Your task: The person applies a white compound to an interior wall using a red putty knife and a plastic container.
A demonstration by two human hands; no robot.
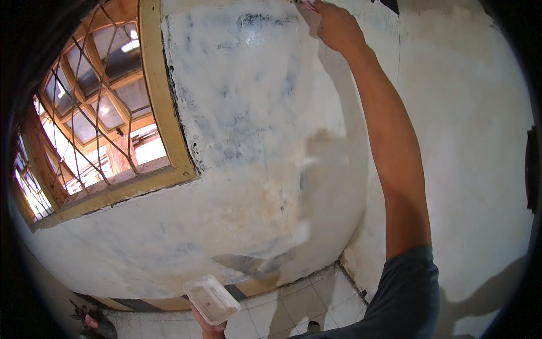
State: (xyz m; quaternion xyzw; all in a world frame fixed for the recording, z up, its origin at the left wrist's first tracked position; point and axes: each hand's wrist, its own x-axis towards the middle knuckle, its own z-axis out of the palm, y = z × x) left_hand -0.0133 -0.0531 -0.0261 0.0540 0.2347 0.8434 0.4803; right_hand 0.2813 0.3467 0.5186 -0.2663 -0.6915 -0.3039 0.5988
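At the top edge, my right hand (340, 25) is raised on a stretched arm against the patchy white wall (243, 101). Its fingers are closed on a small tool with a pinkish-red part (309, 5); the picture's edge cuts it off, so its kind does not show. Low in the picture, my left hand (210, 326) grips a shallow white plastic tub (212, 300) from underneath and behind. The tub is rectangular with rounded corners and tilts toward me, with a whitish coating inside. Bluish-grey stains show through the wall's white layer.
A barred window with a yellow-brown wooden frame (183, 152) is set in the wall at left. The wall meets another pale wall (468, 141) at a corner on the right. White floor tiles (299, 302) lie below, and a dark plant-like object (84, 313) stands lower left.
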